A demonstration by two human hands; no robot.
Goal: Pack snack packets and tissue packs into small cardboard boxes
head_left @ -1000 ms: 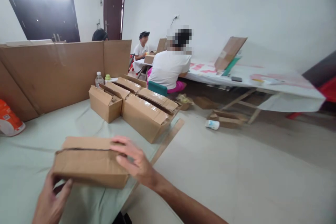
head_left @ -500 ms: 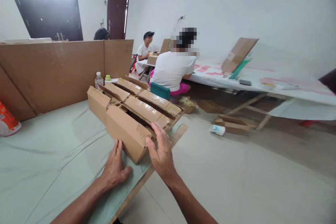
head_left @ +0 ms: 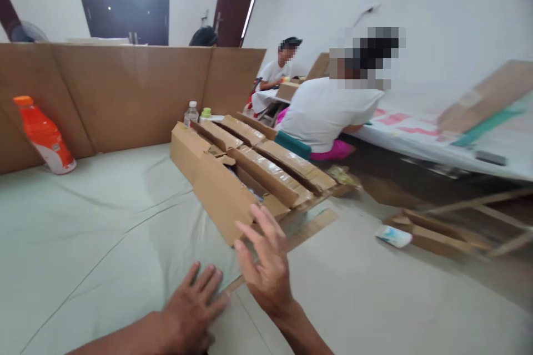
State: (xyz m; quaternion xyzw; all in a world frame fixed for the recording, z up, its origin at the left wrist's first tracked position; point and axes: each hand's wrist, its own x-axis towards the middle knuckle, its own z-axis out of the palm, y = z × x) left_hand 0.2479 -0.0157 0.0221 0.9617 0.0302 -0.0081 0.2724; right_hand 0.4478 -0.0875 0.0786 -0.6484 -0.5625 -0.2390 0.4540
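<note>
The nearest cardboard box (head_left: 219,199) sits at the near end of a row of taped boxes (head_left: 266,169) close to the right edge of the surface (head_left: 83,233), which is draped in a pale green cloth. It looks light and fairly stiff, a long flat carton with plain dry faces that should not slip; I'd judge the best hold is at the two short ends or along the long edges, since the flap seam on top would give under a squeeze.

The right hand (head_left: 268,266) hovers at the box's near corner with its fingers spread apart, gripping nothing, perhaps just brushing the cardboard. The left hand (head_left: 194,310) lies flat on the cloth just short of the box, fingers open, holding nothing.

Behind the row stand a clear water bottle (head_left: 191,113) and a tall cardboard screen (head_left: 125,89). An orange bottle (head_left: 44,133) leans against that screen to the left. Farther off, a person in a white shirt (head_left: 328,113) sits with their back turned at a long table (head_left: 437,144), and another person (head_left: 277,75) sits beyond.
</note>
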